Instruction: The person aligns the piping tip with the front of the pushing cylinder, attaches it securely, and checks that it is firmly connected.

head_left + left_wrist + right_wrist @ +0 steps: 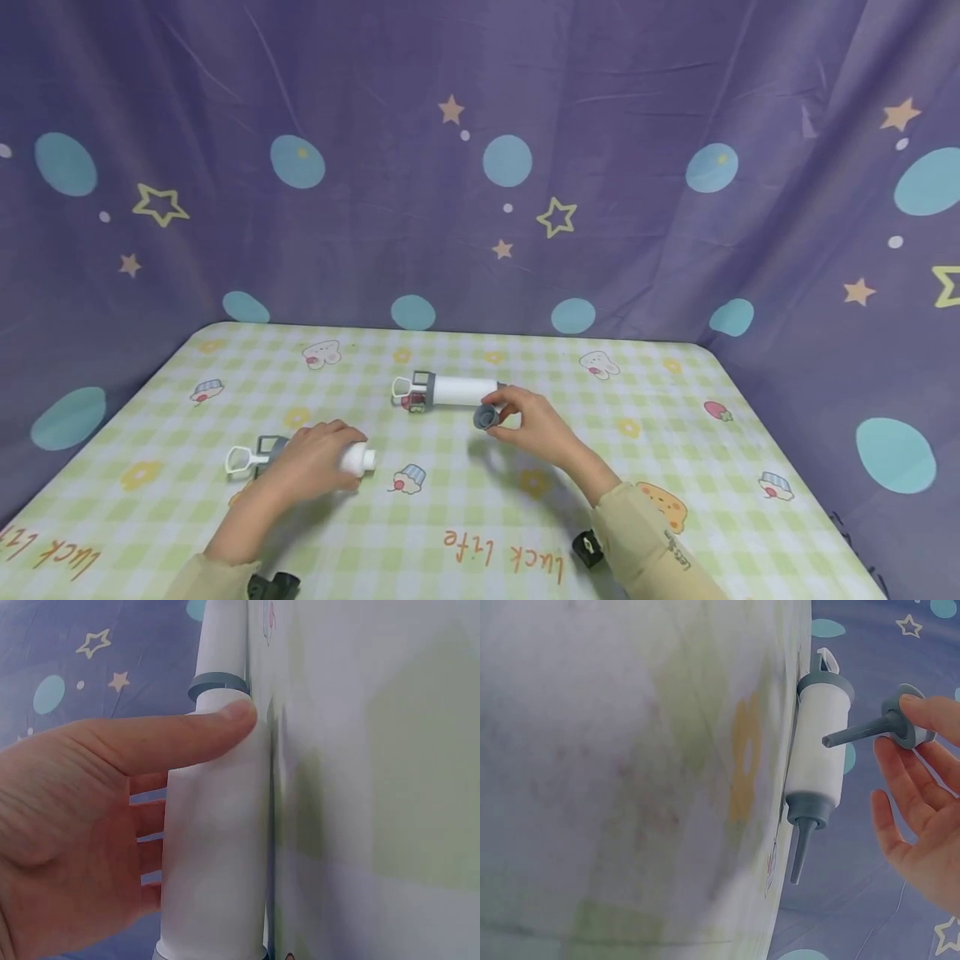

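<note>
On the left part of the table, my left hand [318, 458] grips a white plunger syringe [356, 459] lying on the cloth. Its bare white threaded tip points right and its white ring handle [238, 460] points left. In the left wrist view the thumb lies across the barrel [217, 847], fingers behind it. My right hand [536, 425] pinches a grey nozzle cap [486, 417] above the cloth, its hollow end facing left in the head view. The right wrist view shows the cap's long spout [859, 731]. A second white syringe [819, 742], with a grey nozzle fitted, lies behind the right hand.
A green-and-white checked cloth [480, 517] printed with cartoons covers the table. Purple curtains [480, 275] with stars and blue ovals hang behind and at both sides. Black wrist devices [587, 549] sit by the sleeves.
</note>
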`<state>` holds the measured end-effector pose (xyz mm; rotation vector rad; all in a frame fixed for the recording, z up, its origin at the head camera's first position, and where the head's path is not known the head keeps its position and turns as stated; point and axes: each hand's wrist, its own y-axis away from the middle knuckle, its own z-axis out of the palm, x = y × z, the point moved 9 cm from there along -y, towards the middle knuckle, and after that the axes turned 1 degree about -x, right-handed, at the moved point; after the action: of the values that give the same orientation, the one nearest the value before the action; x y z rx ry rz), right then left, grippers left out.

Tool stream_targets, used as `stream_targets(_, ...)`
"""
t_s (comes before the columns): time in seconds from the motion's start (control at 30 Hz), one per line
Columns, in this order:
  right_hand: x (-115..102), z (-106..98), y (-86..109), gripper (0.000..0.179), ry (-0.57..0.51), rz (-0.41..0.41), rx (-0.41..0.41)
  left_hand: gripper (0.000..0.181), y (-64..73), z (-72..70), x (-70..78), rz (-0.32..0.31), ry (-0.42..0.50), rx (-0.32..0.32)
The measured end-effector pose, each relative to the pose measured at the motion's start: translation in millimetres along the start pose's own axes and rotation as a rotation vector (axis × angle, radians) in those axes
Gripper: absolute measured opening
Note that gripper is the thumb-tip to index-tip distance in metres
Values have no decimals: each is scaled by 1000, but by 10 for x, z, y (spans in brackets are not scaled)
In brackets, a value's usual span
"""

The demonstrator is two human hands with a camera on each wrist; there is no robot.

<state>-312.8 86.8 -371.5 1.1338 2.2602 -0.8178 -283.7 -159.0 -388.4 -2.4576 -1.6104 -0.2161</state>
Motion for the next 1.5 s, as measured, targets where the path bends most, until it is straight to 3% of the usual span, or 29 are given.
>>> stream_targets(0.37, 28, 57, 7, 36, 11, 25, -43, 48, 24, 38, -55, 1, 85, -37)
stream_targets(0.7, 33, 66, -11, 35, 4, 17, -56, 47, 22, 39, -63, 17, 80, -24)
stream_targets(0.9, 34, 67, -4, 36, 7, 23, -56, 51, 12, 39, -89, -13, 71, -35)
stream_targets(1.0, 32, 55, 2, 37, 6, 23, -45, 53, 0, 3, -84, -24, 60, -18)
stream_targets(1.5, 23, 3, -4, 35, 36, 41, -5, 51, -141, -159, 127, 42, 31, 82)
